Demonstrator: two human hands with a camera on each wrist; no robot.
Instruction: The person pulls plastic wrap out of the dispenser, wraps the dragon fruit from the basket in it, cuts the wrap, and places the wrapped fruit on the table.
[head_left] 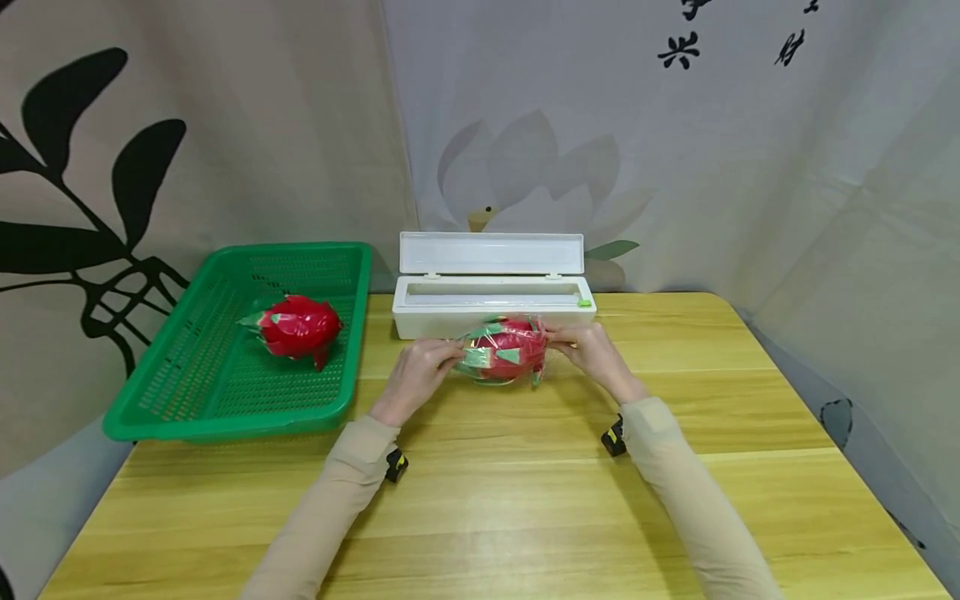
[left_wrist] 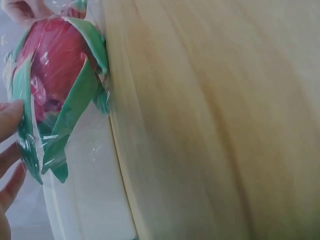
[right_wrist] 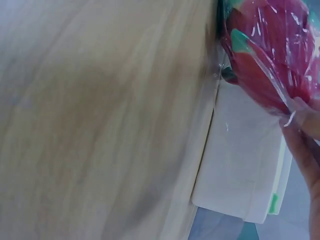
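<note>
A red dragon fruit with green leafy tips (head_left: 512,350) is wrapped in clear plastic film and held between both hands, in front of the white box. My left hand (head_left: 420,375) pinches its left, green-tipped end. In the left wrist view the thumb and fingers (left_wrist: 11,120) lie along the green tips. With thumb and finger, my right hand (head_left: 596,354) pinches the film at the fruit's other end. The film (right_wrist: 272,75) looks creased and shiny over the red skin in the right wrist view. The fruit hides part of the box front.
Behind the fruit stands a long white box (head_left: 420,321), its lid (head_left: 491,252) raised and a small green slider (head_left: 584,303) at its right. A green basket (head_left: 352,367) at the left holds another dragon fruit (head_left: 300,327). All rest on a wooden table (head_left: 495,500) before a curtain.
</note>
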